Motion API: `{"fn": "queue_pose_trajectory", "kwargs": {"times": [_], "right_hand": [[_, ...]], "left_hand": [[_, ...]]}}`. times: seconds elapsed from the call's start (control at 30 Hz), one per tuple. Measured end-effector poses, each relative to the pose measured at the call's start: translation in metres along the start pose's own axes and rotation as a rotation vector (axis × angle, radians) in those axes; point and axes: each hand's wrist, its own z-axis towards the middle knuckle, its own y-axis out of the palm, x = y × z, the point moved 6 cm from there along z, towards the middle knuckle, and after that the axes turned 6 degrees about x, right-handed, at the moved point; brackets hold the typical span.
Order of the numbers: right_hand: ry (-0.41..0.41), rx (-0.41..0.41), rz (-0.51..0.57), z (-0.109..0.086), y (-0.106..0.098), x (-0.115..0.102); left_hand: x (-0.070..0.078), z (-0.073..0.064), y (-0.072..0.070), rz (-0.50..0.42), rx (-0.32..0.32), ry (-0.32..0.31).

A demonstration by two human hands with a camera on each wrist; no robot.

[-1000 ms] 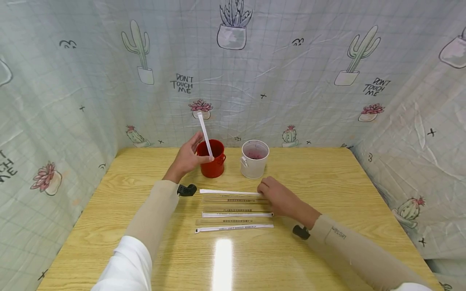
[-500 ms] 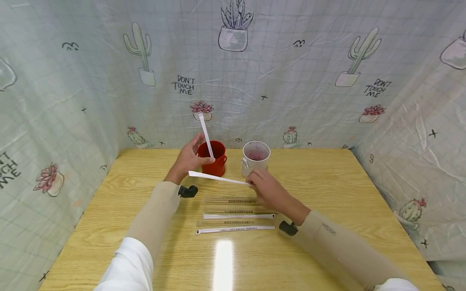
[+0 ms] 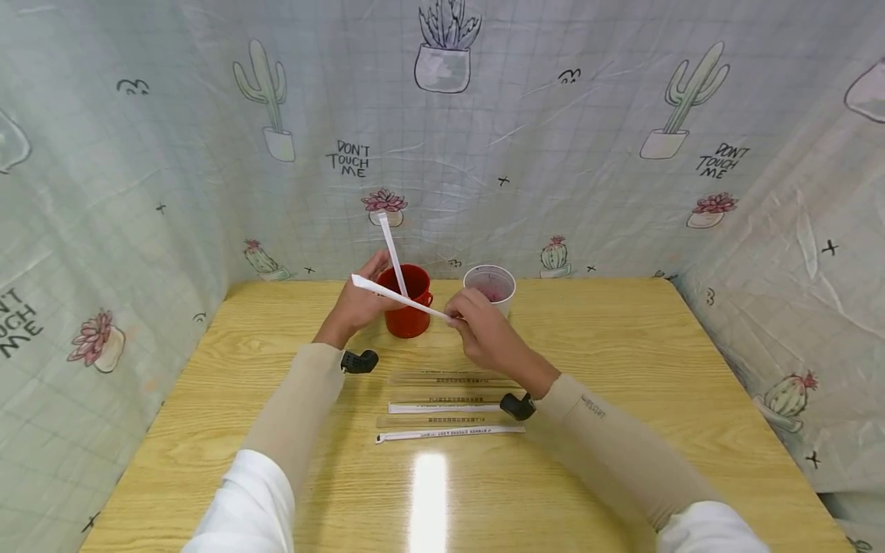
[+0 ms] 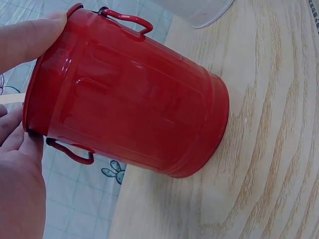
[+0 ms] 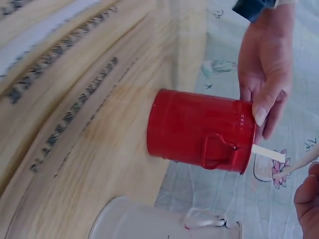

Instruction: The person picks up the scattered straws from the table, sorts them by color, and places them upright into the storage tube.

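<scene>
My left hand point(image 3: 355, 307) grips the rim of a small red bucket point(image 3: 409, 324), thumb on the near side and fingers round the other, as the left wrist view shows. A white paper-wrapped straw point(image 3: 390, 242) stands tilted in that bucket, its upper end well above the rim. My right hand point(image 3: 485, 329) pinches another white wrapped straw point(image 3: 376, 289) by its right end. Held slanting, this straw overlaps the red bucket's mouth in the head view, its free end reaching over the left hand.
A white bucket point(image 3: 507, 306) stands right of the red one, partly behind the right hand. Nearer on the wooden table point(image 3: 276, 491) lie several wrapped straws in a row, brown ones point(image 3: 415, 422) and white ones point(image 3: 452, 435). A cactus-print cloth point(image 3: 442, 153) hangs behind.
My right hand has picked the farthest white straw off the row, lifting it forward and left to the red bucket. The left hand stays on the bucket.
</scene>
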Motion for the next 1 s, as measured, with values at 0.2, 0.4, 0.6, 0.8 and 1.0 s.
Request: {"fn": "queue_pose_trajectory", "kwargs": {"times": [0.2,0.4,0.6,0.8,1.0], "right_hand": [[0.018,0.062,0.019,0.011,0.007,0.004],[0.065,0.067,0.049,0.023,0.015,0.007],[0.102,0.073,0.072,0.038,0.023,0.010],[0.142,0.085,0.091,0.050,0.030,0.011],[0.193,0.103,0.126,0.055,0.040,0.018]], "left_hand": [[0.001,0.002,0.002,0.044,-0.026,0.000],[-0.002,0.001,0.000,0.021,-0.008,-0.022],[-0.005,0.001,-0.003,0.004,-0.004,-0.060],[-0.005,0.000,-0.002,0.008,-0.010,-0.067],[-0.006,0.001,-0.001,-0.006,-0.006,-0.051]]}}
